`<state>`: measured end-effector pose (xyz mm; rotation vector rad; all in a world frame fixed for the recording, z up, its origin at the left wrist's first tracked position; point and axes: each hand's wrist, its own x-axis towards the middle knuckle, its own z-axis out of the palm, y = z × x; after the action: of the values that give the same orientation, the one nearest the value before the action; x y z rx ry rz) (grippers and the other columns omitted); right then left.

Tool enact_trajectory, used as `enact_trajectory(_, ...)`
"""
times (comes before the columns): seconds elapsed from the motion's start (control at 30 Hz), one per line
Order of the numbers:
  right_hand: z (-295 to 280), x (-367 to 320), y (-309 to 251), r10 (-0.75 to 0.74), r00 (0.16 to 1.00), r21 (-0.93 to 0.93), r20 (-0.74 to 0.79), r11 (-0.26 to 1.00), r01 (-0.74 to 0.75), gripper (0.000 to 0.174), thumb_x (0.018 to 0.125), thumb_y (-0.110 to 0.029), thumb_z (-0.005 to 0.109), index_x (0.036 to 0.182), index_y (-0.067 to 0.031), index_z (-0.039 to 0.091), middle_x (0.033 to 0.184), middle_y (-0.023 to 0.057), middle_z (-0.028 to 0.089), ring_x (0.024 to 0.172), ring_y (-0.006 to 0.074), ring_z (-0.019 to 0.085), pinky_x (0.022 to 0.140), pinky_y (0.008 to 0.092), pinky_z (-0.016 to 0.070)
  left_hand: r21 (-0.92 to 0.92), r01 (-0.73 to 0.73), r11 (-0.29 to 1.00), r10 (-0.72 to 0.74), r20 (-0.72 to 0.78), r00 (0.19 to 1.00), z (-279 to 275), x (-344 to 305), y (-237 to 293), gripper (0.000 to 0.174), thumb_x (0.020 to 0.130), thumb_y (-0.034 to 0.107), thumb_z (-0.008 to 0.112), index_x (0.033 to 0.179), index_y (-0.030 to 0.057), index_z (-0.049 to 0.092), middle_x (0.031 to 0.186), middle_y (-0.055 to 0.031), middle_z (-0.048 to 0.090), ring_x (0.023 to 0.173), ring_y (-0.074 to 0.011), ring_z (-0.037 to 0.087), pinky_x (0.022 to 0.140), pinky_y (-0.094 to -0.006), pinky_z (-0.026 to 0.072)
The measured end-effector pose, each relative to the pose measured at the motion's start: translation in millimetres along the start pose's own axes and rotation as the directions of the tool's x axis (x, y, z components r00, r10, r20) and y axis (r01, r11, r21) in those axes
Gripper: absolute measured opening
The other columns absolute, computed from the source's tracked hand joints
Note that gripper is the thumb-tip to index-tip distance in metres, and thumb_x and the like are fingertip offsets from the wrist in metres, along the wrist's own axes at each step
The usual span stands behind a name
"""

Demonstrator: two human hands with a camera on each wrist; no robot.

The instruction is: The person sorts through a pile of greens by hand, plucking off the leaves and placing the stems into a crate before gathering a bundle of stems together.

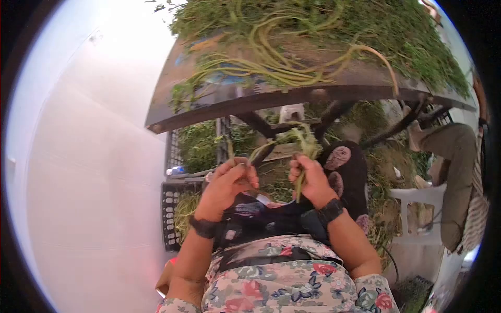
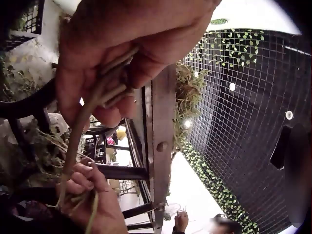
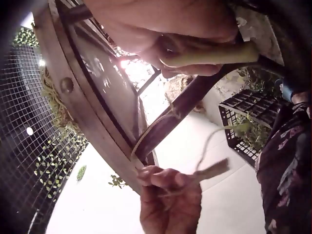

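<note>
Both hands are over the lap, a short gap apart, in front of the table's near edge. My left hand (image 1: 227, 185) pinches thin green plant stems (image 2: 80, 126) between thumb and fingers; in the left wrist view short stem pieces lie across its curled fingers. Facing it, my right hand (image 1: 313, 180) grips a small bunch of pale green stems (image 1: 308, 143), whose tops stick up past the fingers and whose lower end hangs below. A thick stem (image 3: 214, 56) in that hand shows close up in the right wrist view.
On the wooden table (image 1: 209, 115) lie long peeled-looking stems (image 1: 292, 78) and a leafy heap (image 1: 396, 36). Black crates (image 1: 172, 208) with greenery stand at the left, beside a white wall (image 1: 94, 156). At the right are a white plastic stool (image 1: 417, 198) and another person's leg (image 1: 459, 172).
</note>
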<state>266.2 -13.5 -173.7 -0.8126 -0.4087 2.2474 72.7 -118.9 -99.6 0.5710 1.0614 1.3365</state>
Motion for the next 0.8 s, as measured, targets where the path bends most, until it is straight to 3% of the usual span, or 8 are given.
enact_trajectory(0.03,-4.7,1.3,1.2,0.011,1.000,-0.052,-0.025,0.999,-0.013,0.012,0.086,-0.014,0.055,0.092,-0.0047,0.052,0.074,0.0029,0.052,0.058,0.0133,0.046,0.052,0.0302,0.0394,0.014,-0.007,1.000,0.007,-0.015,1.000,2.6,-1.5,2.3,0.016,0.090,0.016,0.048,0.101,0.0036,0.051,0.085,-0.0085,0.059,0.076,-0.0211,0.060,0.070,-0.0345,0.0502)
enact_trajectory(0.07,-27.9,18.4,15.7,-0.206,0.956,-0.292,0.209,0.920,0.262,0.012,0.085,-0.014,0.054,0.091,-0.0039,0.052,0.074,0.0036,0.053,0.058,0.0136,0.047,0.051,0.0299,0.0396,0.026,-0.010,1.000,0.011,-0.023,1.000,9.5,-3.9,8.3,0.016,0.090,0.015,0.048,0.101,0.0035,0.051,0.085,-0.0088,0.059,0.076,-0.0218,0.060,0.070,-0.0353,0.0501)
enact_trajectory(0.13,-31.6,17.6,18.8,-0.198,0.954,-0.339,0.223,0.902,0.267,0.011,0.085,-0.014,0.055,0.088,-0.0032,0.054,0.072,0.0047,0.054,0.057,0.0139,0.048,0.051,0.0288,0.0399,0.037,-0.022,0.999,0.021,0.019,1.000,20.0,-5.0,18.0,0.017,0.090,0.015,0.048,0.102,0.0032,0.051,0.084,-0.0091,0.058,0.077,-0.0234,0.060,0.073,-0.0378,0.0500)
enact_trajectory(0.17,-8.8,5.4,11.6,-0.009,1.000,-0.119,0.017,0.993,0.011,0.010,0.085,-0.013,0.055,0.085,-0.0034,0.055,0.071,0.0051,0.054,0.057,0.0139,0.049,0.051,0.0281,0.0398,0.038,-0.035,0.999,0.032,0.059,0.998,25.0,-4.5,22.1,0.018,0.090,0.017,0.048,0.102,0.0030,0.050,0.083,-0.0093,0.058,0.077,-0.0242,0.060,0.075,-0.0395,0.0499)
enact_trajectory(0.33,6.7,-3.1,8.2,0.026,0.998,-0.182,-0.060,0.983,-0.037,0.015,0.086,-0.017,0.056,0.076,-0.0050,0.054,0.064,0.0031,0.053,0.052,0.0124,0.046,0.047,0.0283,0.0393,-0.084,-0.095,0.992,0.110,0.190,0.976,63.9,-1.3,39.3,0.023,0.092,0.023,0.047,0.103,0.0037,0.049,0.085,-0.0086,0.055,0.081,-0.0236,0.058,0.078,-0.0426,0.0503)
enact_trajectory(0.43,7.7,-5.8,8.4,0.037,0.999,-0.255,0.018,0.967,-0.031,0.013,0.087,-0.014,0.054,0.077,-0.0057,0.055,0.062,0.0027,0.051,0.052,0.0120,0.046,0.047,0.0283,0.0396,-0.111,-0.130,0.985,0.150,0.202,0.968,81.2,1.2,44.2,0.021,0.093,0.021,0.045,0.105,0.0046,0.047,0.087,-0.0086,0.055,0.084,-0.0233,0.058,0.078,-0.0421,0.0505)
enact_trajectory(0.47,-5.6,0.8,14.1,0.015,0.977,-0.361,0.213,0.930,0.064,0.014,0.089,-0.014,0.051,0.078,-0.0053,0.054,0.061,0.0028,0.049,0.051,0.0115,0.046,0.047,0.0280,0.0400,-0.111,-0.141,0.984,0.161,0.199,0.967,86.2,1.9,44.8,0.021,0.093,0.021,0.045,0.105,0.0047,0.047,0.087,-0.0085,0.055,0.084,-0.0233,0.058,0.078,-0.0421,0.0504)
enact_trajectory(0.8,-1.0,6.2,27.8,0.031,0.991,-0.261,0.127,0.965,0.004,0.025,0.092,-0.024,0.050,0.074,-0.0068,0.054,0.058,0.0006,0.046,0.048,0.0098,0.042,0.039,0.0251,0.0324,-0.076,-0.112,0.991,0.132,0.354,0.926,137.6,9.5,42.3,0.022,0.096,0.025,0.039,0.102,0.0047,0.044,0.084,-0.0045,0.050,0.085,-0.0202,0.055,0.081,-0.0401,0.0499)
